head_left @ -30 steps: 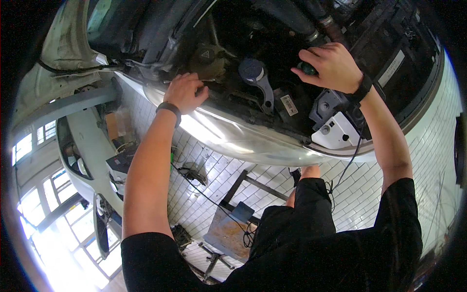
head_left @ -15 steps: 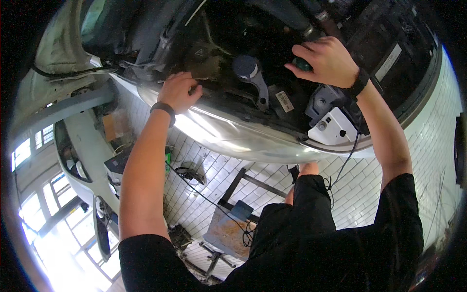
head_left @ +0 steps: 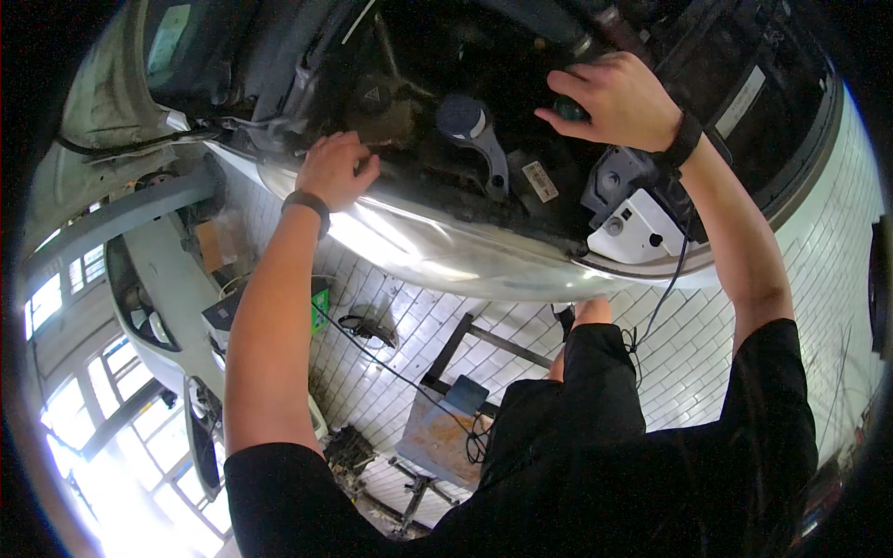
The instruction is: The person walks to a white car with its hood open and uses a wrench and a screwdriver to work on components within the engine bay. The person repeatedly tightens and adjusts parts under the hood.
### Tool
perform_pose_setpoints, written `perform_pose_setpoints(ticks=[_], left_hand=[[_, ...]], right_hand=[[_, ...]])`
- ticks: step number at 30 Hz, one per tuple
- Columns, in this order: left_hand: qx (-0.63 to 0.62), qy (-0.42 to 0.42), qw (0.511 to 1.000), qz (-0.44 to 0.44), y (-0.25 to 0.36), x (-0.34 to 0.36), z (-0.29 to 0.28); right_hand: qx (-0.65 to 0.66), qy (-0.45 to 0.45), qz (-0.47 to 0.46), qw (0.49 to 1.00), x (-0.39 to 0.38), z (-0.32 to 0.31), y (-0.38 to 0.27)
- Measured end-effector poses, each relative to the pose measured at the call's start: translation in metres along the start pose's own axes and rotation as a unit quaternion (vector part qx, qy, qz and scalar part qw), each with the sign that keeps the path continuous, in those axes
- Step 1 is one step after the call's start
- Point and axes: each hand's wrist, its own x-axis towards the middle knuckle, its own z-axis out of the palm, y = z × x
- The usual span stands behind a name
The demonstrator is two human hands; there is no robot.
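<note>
We look down past our own two arms into the dark engine bay [head_left: 507, 70] of a car, which fills the upper middle of the frame. Our right hand [head_left: 614, 102], at upper right of centre, has its fingers closed around a green handle [head_left: 569, 109]; the handle's rounded end shows between thumb and forefinger, and whatever lies beyond it is lost in shadow. The palm wraps over it from above, a grip that seems chosen for firmness. Our left hand [head_left: 337, 169], left of centre, lies at the front edge of the bay just above the clear headlight [head_left: 409, 246], its fingers loosely bent and its thumb apart. Their tips are too dim for us to tell whether they have hold of anything; we judge the hand is there to steady our lean, since the arms are spread wide. Between the hands, a blue cap [head_left: 462, 116] tops a grey neck [head_left: 495, 167] that slants down toward the front edge, apart from both. Below our right wrist, a white bracket [head_left: 635, 226] sits at the bay's front corner, and a black cable [head_left: 662, 307] hangs beside it toward the tiled floor [head_left: 716, 358], probably just left to dangle.
</note>
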Motion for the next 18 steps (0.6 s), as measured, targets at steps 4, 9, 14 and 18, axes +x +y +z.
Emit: perform_pose_setpoints(ticks=[4, 9, 14, 18], left_hand=[[-0.012, 0.0, 1.0, -0.007, -0.0022, -0.0001, 0.0043], [-0.012, -0.005, 1.0, -0.019, -0.0029, 0.0002, 0.0048], [0.001, -0.029, 0.999, -0.022, 0.0003, 0.0011, -0.0002], [-0.009, -0.006, 1.0, -0.021, 0.0004, 0.0003, 0.0012]], right_hand=[[-0.003, 0.01, -0.004, 1.0, 0.0, 0.0019, 0.0001], [0.004, 0.021, -0.008, 1.0, 0.0001, 0.0039, 0.0004], [-0.003, 0.004, -0.001, 1.0, -0.0003, 0.003, 0.0], [0.003, 0.011, -0.002, 1.0, -0.0001, 0.0026, -0.0006]])
